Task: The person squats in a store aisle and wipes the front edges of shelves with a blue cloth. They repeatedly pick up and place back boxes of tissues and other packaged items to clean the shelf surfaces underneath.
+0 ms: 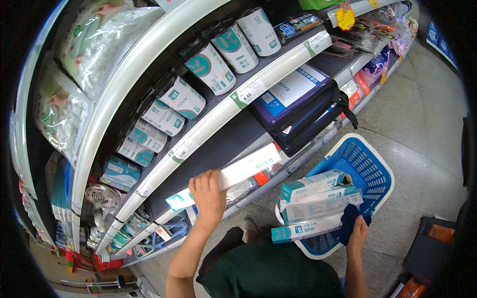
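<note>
My left hand (208, 193) grips a long white and teal carton (248, 165) over the edge of a lower shelf. My right hand (357, 232) is closed on a bunched dark blue cloth (349, 221) at the near right side of a blue plastic basket (372, 164) with a white rim. Several similar long cartons lie across the basket, their left ends sticking out: one on top (311, 185), one with a grey printed side (320, 209), and the nearest (307, 230) touching or close to the cloth.
White and teal packaged rolls (210, 69) line the shelf above. A black-edged storage bag (298, 108) lies on the lower shelf, near its edge. Blue plastic hangers (173, 231) are at the lower left. Dark boxes with orange parts (428, 242) stand on the floor at the right.
</note>
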